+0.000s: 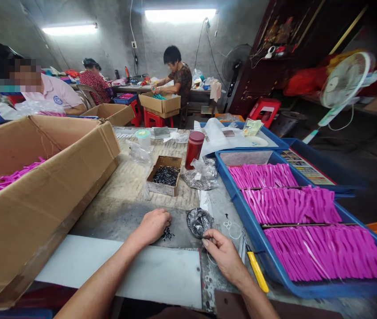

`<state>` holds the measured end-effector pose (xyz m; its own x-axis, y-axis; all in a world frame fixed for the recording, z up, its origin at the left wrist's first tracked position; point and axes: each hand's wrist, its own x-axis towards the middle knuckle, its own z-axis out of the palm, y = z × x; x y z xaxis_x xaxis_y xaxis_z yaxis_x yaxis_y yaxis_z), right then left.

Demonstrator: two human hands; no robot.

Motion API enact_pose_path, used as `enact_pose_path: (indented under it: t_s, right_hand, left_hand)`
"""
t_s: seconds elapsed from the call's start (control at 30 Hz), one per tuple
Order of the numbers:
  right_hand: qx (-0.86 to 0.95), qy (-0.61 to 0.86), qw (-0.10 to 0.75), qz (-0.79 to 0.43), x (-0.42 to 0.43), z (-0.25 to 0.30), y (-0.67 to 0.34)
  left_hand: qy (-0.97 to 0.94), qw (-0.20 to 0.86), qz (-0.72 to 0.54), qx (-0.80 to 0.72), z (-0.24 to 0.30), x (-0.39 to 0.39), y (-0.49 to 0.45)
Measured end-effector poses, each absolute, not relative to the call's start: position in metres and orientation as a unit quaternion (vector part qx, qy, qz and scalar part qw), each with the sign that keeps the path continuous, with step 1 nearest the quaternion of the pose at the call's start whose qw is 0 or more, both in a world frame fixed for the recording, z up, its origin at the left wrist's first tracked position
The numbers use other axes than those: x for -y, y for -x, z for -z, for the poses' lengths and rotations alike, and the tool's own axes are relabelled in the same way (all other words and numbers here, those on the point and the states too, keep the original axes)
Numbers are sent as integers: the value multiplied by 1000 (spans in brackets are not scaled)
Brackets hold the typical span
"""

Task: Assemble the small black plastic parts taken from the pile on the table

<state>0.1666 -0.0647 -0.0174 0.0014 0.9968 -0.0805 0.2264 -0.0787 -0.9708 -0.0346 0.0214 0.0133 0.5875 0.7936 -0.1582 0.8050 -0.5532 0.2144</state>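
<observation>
Cardboard box [42,186], far left, open: pink plastic pieces heaped inside, bottom covered but well short of full.

Blue tray [241,199], right: three rows of pink strips [291,206], tightly packed, no visible gaps. Judged: most of the stock is untouched.

Worktable [125,217] between them. No pink piece lies in front of the person.

Small carton [165,176] mid-table holds dark metal bits, plenty left. Clear bag [201,176] of similar bits just beside it.

Yellow-handled tool [257,270] lies against the tray's near wall, unheld.

Left hand [153,225]: fingers curled under, knuckles up, tips on a little heap of dark bits [167,234]. Whether any are gripped, cannot tell.

Right hand [223,252]: thumb and forefinger pinched together at the near edge of a crumpled dark bag [199,221], seemingly on its film.

Judged: work sits at the small-parts stage, with no strip in hand.
</observation>
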Motion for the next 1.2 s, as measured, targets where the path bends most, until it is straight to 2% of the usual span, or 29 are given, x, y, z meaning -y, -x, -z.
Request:
enact_pose_path:
  t_s: [0.6,1.2]
  right_hand:
    - [550,580,386,-461,65,18,-166]
    - [549,574,389,-467,66,14,-164]
  left_hand:
    - [-870,157,37,-467,-12,-20,27]
    - [-882,96,37,-459,-6,-16,19]
